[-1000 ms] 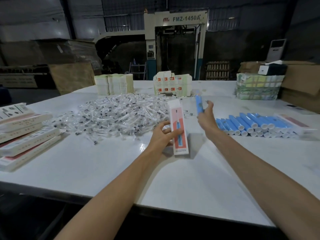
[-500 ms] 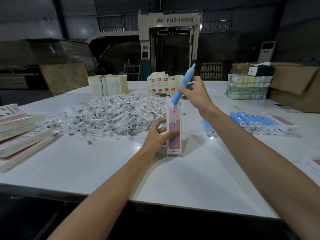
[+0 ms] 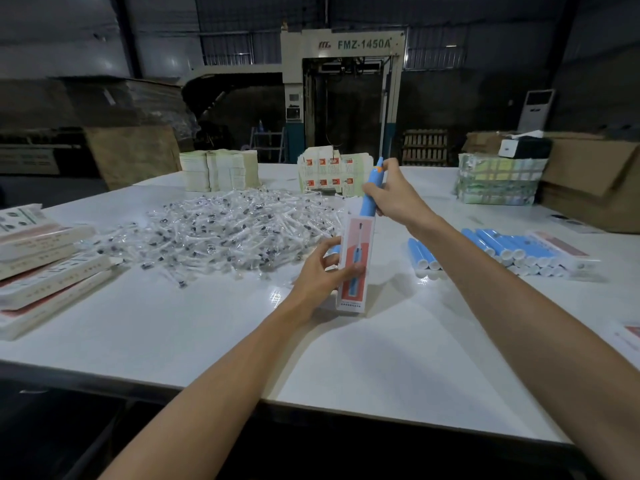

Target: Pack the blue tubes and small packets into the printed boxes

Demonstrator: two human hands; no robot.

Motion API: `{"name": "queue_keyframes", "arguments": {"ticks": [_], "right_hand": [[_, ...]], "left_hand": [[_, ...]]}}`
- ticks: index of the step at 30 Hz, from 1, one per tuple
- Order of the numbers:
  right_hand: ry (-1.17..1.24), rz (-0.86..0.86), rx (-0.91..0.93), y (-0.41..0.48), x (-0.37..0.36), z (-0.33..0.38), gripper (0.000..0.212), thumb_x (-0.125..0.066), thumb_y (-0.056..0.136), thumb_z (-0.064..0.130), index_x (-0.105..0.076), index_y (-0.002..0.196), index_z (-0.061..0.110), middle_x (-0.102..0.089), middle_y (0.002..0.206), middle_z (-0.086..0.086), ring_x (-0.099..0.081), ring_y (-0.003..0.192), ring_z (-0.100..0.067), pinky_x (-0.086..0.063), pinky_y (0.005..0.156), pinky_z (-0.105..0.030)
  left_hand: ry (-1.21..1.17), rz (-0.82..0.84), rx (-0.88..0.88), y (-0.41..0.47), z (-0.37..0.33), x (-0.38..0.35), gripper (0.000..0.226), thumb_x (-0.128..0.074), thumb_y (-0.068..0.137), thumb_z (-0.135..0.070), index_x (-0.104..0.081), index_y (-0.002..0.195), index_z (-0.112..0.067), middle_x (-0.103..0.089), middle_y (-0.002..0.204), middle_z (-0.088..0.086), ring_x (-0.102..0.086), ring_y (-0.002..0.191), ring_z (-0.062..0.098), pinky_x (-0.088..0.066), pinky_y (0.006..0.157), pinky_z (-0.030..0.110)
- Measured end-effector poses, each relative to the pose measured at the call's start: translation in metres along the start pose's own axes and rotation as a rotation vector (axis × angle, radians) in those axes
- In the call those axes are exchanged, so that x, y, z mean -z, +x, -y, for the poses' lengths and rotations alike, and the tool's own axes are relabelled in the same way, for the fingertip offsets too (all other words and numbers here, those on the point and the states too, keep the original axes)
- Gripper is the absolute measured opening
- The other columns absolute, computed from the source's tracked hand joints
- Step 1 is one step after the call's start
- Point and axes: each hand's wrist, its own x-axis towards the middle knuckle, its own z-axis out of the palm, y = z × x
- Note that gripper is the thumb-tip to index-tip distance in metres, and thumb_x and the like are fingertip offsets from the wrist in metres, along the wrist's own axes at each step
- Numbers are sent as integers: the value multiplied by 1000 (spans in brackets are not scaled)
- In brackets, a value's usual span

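Left hand (image 3: 320,271) gripping upright printed box (image 3: 355,265) mid-table (image 3: 207,341), right hand (image 3: 391,195) pinching blue tube (image 3: 370,195) with its low end in the box top, packet pile (image 3: 228,230) behind, tube row (image 3: 512,249) by right edge, far machine (image 3: 346,98) lettered "FMZ-1450A"

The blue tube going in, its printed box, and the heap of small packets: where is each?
blue tube (image 3: 367,206), head view, lower shaft.
printed box (image 3: 356,247), head view, front face.
small packets (image 3: 221,230), head view, heap's middle.

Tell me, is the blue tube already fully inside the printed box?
Partly in. The blue plastic tube in the right hand sticks out above the open top of the pink printed cardboard box.
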Motion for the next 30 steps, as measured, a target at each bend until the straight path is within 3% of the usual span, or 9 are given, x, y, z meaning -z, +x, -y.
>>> {"name": "queue_keyframes", "arguments": {"ticks": [4,7,10,15,18,22,25,27,30], "right_hand": [[-201,95,8,-11,-5,-6,30,-61,104,30,-47,125,15,-59,124,-9,-63,95,-19,-59,77,-38],[-305,63,90,-23,-14,-17,22,-51,107,32,-56,114,11,-60,111,-8,-59,95,-23,-51,76,-38],[-221,61,88,-29,-21,-30,37,-38,110,34,-58,93,9,-59,95,-12,-59,92,-22,-44,75,-36],[28,-173,-33,-28,-27,-62,22,-43,110,22,-63,116,15,-67,106,-7,-66,80,-18,-53,78,-36],[-224,29,175,-27,-47,-81,27,-52,102,-1,-69,121,10,-67,117,-5,-63,105,-22,-54,95,-39],[-474,354,389,-36,-92,-82,38,-58,103,10,-63,139,20,-55,143,-1,-48,133,-21,-44,112,-40],[-503,456,539,-43,-122,-77,34,-65,99,15,-70,132,10,-62,142,-11,-58,126,-22,-44,109,-25],[-477,473,494,-46,-135,-71,39,-73,95,18,-69,132,8,-68,135,-13,-64,121,-23,-39,101,-15],[-466,491,433,-48,-141,-71,44,-75,95,18,-65,138,11,-67,135,-10,-63,124,-25,-46,106,-28]], "left_hand": [[29,-28,25,-2,-2,-2,64,-90,73,-58,-56,127,-53,-77,122,-10,-73,114,8,-64,79,27],[13,-5,30,-1,0,-3,56,-91,80,-49,-59,126,-45,-79,120,-6,-76,112,16,-65,79,32],[-23,1,65,-2,4,-4,57,-92,84,-42,-60,130,-36,-81,116,-5,-79,105,18,-64,74,29],[-126,-115,54,5,3,7,46,-87,90,-34,-61,127,-42,-82,112,-3,-82,93,22,-66,75,37],[-179,-230,-23,9,-2,19,39,-81,95,-31,-63,129,-37,-83,101,-12,-81,82,13,-63,68,25],[-205,-365,-61,10,-9,34,60,-75,81,-44,-69,137,-26,-81,107,-2,-76,83,13,-62,76,31],[-222,-414,-72,12,-8,40,53,-74,80,-45,-72,131,-32,-81,111,-1,-77,88,16,-65,85,38],[-225,-435,-71,12,-7,41,52,-73,80,-46,-73,130,-31,-81,110,-1,-77,87,15,-64,84,38],[-221,-444,-43,15,-5,41,58,-73,79,-47,-71,133,-26,-81,112,2,-78,88,18,-64,83,39]]}}
